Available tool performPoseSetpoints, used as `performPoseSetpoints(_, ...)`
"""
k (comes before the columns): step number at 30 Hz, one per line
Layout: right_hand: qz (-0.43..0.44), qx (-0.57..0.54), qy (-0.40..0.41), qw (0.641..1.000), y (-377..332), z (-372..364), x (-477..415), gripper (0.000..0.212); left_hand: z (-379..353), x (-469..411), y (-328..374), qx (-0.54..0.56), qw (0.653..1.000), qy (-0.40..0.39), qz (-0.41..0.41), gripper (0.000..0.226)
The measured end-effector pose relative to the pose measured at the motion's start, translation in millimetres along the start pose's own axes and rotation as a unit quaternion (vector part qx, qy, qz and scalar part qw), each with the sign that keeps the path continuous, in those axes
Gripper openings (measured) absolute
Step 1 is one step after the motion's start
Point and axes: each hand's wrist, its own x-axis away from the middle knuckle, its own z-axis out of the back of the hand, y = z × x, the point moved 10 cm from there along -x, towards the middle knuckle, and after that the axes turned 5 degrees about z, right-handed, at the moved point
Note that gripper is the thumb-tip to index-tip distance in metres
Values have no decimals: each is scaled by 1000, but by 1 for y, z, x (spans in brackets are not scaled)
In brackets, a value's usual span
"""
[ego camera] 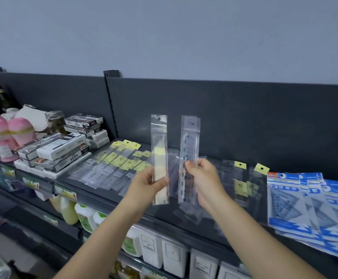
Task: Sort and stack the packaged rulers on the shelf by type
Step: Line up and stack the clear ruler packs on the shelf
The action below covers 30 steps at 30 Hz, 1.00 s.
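Note:
My left hand (146,183) holds a clear-sleeved pale wooden ruler (159,150) upright above the dark shelf (107,195). My right hand (204,177) pinches a clear-sleeved ruler with blue markings (189,141), also upright, just to the right of the first. A fanned row of packaged rulers with yellow tags (119,161) lies on the shelf to the left. More clear ruler packs with yellow tags (239,182) lie to the right, and loose clear packs (190,213) lie under my hands.
Blue triangle-ruler set packs (309,206) overlap at the right end of the shelf. White and black boxes (61,150) are stacked at the left, with pink containers (5,131) and a glass jar (54,121) behind. Bottles and white boxes fill the lower shelf (164,252).

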Motion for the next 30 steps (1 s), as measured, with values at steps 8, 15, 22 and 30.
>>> performPoseSetpoints(8, -22, 0, 63, 998, 4, -66, -20, 10, 141, -44, -5, -21, 999, 43, 12, 16)
performPoseSetpoints(15, -27, 21, 95, 995, 7, -91, -27, 10, 191, -73, -18, 2, 1000, 11, 22, 37)
performPoseSetpoints(22, -34, 32, 101, 994, 12, -98, -34, 12, 182, -93, -29, 2, 999, -22, 30, 42)
performPoseSetpoints(30, -19, 30, 105, 994, 0, -70, -51, 11, 149, -107, -31, -19, 998, -36, 40, 46)
